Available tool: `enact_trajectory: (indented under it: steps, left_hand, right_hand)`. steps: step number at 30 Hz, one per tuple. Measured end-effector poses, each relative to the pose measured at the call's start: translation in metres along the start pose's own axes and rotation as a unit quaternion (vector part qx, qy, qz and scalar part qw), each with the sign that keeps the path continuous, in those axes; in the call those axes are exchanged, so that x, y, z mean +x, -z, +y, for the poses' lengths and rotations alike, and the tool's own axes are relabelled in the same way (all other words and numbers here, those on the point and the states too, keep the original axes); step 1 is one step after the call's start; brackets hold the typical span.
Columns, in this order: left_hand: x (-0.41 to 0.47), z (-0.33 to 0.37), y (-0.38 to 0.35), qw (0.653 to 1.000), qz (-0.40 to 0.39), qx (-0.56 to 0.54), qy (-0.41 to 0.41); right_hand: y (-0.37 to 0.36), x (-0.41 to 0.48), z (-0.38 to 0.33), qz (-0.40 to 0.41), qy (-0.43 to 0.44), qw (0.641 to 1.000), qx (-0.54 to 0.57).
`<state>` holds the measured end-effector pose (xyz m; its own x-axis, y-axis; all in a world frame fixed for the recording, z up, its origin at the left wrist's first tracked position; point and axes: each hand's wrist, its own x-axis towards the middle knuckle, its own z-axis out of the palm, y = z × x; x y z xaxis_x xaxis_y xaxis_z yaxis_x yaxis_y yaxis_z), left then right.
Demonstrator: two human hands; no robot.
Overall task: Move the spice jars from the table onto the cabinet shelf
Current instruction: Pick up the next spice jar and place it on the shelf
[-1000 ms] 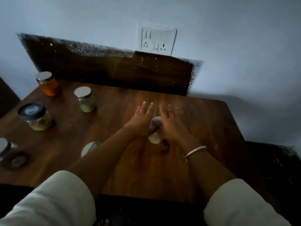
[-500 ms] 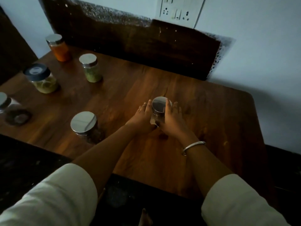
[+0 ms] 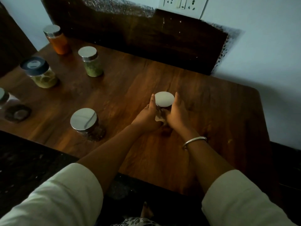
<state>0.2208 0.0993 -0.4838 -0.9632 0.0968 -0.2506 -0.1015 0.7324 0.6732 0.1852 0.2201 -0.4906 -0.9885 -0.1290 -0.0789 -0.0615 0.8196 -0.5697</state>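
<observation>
A small glass spice jar with a silver lid stands near the middle of the wooden table. My left hand and my right hand cup it from either side, thumbs up beside the lid and fingers wrapped round the glass. Further spice jars stand to the left: an orange jar, a green jar, a black-lidded jar and a dark jar with a wide silver lid. No cabinet shelf is in view.
Another jar is cut off by the left edge, with a dark round object in front of it. A dark wooden board leans on the wall behind the table, under a white socket plate.
My fingers lay stretched out flat beside the jar; both hands have since closed round it. The view has tilted down and nearer to the table.
</observation>
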Motion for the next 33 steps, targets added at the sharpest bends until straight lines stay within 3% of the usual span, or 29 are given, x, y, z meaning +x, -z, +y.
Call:
enact_trajectory:
  steps: [5, 8, 14, 22, 27, 33]
  left_hand:
    - [-0.008, 0.006, 0.019, 0.996, 0.067, -0.054, -0.02]
    - [-0.013, 0.009, 0.036, 0.984, 0.136, -0.097, -0.06]
    - [-0.026, 0.019, 0.083, 0.957, 0.211, -0.121, -0.159]
    - [-0.048, 0.039, 0.134, 0.914, 0.284, -0.132, -0.258]
    - [-0.061, 0.045, 0.167, 0.89, 0.258, -0.259, -0.272]
    - [-0.067, 0.047, 0.183, 0.873, 0.191, -0.335, -0.297]
  right_hand:
    - [0.005, 0.001, -0.018, 0.042, 0.001, 0.995, 0.093]
    - [0.009, -0.001, -0.036, 0.087, 0.006, 0.976, 0.202]
    - [0.035, -0.01, -0.089, 0.19, 0.034, 0.933, 0.302]
    - [0.079, -0.03, -0.16, 0.324, 0.113, 0.902, 0.263]
    - [0.09, -0.032, -0.179, 0.311, 0.159, 0.868, 0.355]
    - [0.09, -0.038, -0.186, 0.184, 0.178, 0.878, 0.405]
